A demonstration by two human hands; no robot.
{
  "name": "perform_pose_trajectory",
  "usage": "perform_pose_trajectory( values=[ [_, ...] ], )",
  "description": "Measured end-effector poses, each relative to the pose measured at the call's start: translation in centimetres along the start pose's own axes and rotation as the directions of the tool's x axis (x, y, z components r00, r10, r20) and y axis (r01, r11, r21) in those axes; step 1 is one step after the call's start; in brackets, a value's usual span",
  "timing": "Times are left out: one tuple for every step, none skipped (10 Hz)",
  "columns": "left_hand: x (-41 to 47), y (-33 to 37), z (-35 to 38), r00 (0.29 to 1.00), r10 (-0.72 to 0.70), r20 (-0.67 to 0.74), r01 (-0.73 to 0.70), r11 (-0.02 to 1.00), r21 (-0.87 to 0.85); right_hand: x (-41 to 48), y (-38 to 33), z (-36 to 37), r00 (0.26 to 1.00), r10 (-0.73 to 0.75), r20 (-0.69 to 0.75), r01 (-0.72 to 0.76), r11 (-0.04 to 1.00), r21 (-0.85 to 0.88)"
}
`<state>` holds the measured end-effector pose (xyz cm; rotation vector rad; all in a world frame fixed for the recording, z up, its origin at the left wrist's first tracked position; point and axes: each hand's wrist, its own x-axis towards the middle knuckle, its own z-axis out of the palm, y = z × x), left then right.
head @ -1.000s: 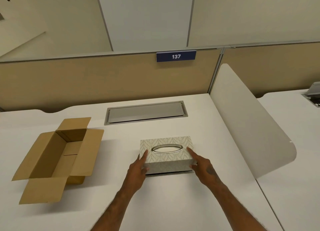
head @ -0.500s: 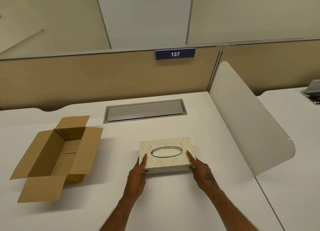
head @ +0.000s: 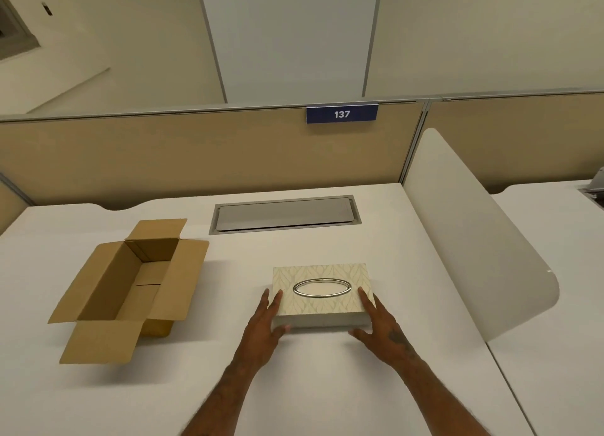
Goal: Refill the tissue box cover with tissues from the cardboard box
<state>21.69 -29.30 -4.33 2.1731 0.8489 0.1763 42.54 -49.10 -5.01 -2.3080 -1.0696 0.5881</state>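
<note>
White surface [head: 327, 386] w/ a grey metal cable hatch [head: 285, 214] set flush near its far edge — behind it a tan partition [head: 163, 157] carrying a blue plate [head: 342, 114] marked 137. A curved white divider [head: 474, 232] stands on the right, another white desk [head: 555, 272] beyond it. Cream walls above, w/ a paler vertical panel [head: 291, 36] in the middle — lighting soft, even.
</note>
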Motion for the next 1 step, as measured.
perform_pose_trajectory(
  values=[
    [-0.76,0.54,-1.35,0.997,-0.004,-0.071,0.005,1.0,0.02,0.08,-0.66,0.21,0.991,0.004,-0.132,-0.018,0.995,-0.1]
  ],
)
